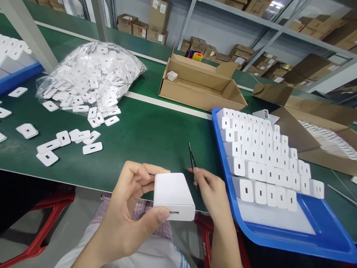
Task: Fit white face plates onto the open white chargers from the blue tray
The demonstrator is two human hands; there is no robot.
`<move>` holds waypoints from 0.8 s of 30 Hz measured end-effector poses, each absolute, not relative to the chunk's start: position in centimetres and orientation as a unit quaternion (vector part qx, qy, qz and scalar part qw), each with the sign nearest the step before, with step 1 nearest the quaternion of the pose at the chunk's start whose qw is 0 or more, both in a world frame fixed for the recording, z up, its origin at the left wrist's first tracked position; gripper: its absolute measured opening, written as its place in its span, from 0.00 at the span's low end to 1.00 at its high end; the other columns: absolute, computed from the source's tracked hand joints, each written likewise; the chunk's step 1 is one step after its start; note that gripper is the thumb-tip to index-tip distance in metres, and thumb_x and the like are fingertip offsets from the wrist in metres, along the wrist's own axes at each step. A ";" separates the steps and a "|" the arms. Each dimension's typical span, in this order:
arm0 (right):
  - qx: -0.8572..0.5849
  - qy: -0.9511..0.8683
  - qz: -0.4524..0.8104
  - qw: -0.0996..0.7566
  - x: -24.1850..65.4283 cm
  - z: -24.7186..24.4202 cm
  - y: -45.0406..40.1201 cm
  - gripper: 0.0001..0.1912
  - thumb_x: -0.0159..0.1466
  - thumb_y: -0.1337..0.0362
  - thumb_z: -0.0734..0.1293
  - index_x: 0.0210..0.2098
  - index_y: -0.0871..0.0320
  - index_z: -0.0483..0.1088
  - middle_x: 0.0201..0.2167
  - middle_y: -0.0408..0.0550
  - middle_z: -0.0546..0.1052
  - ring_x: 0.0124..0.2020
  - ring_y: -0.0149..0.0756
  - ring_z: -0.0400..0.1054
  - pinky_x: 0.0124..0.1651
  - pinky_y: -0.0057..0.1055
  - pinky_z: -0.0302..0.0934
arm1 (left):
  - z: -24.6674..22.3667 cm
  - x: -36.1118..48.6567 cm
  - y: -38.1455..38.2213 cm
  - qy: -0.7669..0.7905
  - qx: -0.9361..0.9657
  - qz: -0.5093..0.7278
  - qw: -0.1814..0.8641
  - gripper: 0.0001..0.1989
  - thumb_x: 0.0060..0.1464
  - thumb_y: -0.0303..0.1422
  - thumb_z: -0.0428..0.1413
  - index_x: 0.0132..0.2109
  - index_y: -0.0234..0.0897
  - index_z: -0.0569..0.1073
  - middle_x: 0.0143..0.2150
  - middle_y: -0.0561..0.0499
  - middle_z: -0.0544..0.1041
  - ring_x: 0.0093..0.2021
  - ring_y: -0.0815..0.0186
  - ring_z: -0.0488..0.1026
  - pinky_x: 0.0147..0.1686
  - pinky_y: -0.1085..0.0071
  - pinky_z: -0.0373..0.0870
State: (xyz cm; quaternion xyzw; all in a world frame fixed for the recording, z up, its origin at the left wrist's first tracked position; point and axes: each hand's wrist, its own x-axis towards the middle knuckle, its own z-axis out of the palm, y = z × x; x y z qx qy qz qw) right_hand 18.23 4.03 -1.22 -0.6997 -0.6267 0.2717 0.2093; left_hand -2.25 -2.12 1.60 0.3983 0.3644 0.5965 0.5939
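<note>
My left hand [139,208] grips a white charger housing [173,191] between thumb and fingers, with its slotted end face turned toward me. Close by on the right, my right hand [210,190] pinches a pair of dark tweezers [192,156], their tips pointing up and away from me. Beside that hand stands a blue tray [231,208] with rows of white charger housings [256,152], slotted ends up. Loose white slotted cover plates [92,148] lie on the green table to the left, near a clear plastic bag [92,74] full of more plates.
An open cardboard box [189,93] with a small white piece [171,76] inside stands at the back. Another open carton [320,111] is behind the tray. A second blue tray [25,76] sits at far left. Red stools [52,212] are below the table edge.
</note>
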 end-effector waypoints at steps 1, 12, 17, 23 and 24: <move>-0.690 -0.609 0.296 0.257 18.4 -1.2 3.6 0.26 0.68 0.47 0.55 0.23 0.57 0.68 0.24 0.48 0.72 0.28 0.37 0.67 0.30 0.30 0.56 | 1.6 -2.2 -2.0 0.365 0.389 0.596 0.600 0.17 0.56 0.39 0.63 0.43 0.47 0.62 0.47 0.54 0.77 0.47 0.61 0.76 0.44 0.67 0.74; -0.369 -0.347 0.620 0.598 16.6 0.4 -0.9 0.05 0.64 0.56 0.68 0.38 0.46 0.74 0.22 0.41 0.68 0.32 0.35 0.63 0.37 0.32 0.62 | 1.6 -2.2 -1.8 0.376 0.411 0.589 0.585 0.16 0.57 0.37 0.63 0.44 0.48 0.61 0.48 0.53 0.75 0.48 0.62 0.75 0.43 0.67 0.75; -0.444 -0.419 0.527 0.592 15.4 2.7 -2.2 0.04 0.63 0.62 0.69 0.35 0.50 0.68 0.22 0.42 0.69 0.30 0.37 0.63 0.33 0.32 0.58 | 1.3 -2.3 -2.1 0.377 0.449 0.607 0.537 0.18 0.55 0.37 0.64 0.45 0.49 0.62 0.48 0.53 0.75 0.45 0.62 0.75 0.41 0.68 0.74; -0.441 -0.582 0.361 0.580 14.4 3.6 -3.1 0.08 0.67 0.71 0.63 0.36 0.50 0.69 0.33 0.43 0.76 0.30 0.32 0.66 0.32 0.30 0.61 | 1.5 -2.8 -2.0 0.364 0.467 0.599 0.539 0.17 0.55 0.38 0.63 0.47 0.51 0.65 0.49 0.54 0.76 0.45 0.65 0.75 0.41 0.72 0.74; -0.439 -0.634 0.319 0.550 14.4 3.4 -3.1 0.09 0.66 0.70 0.65 0.42 0.48 0.71 0.42 0.46 0.77 0.31 0.32 0.68 0.32 0.30 0.63 | 1.6 -2.9 -2.0 0.373 0.467 0.584 0.550 0.16 0.56 0.39 0.63 0.47 0.51 0.66 0.48 0.55 0.76 0.45 0.65 0.75 0.42 0.73 0.74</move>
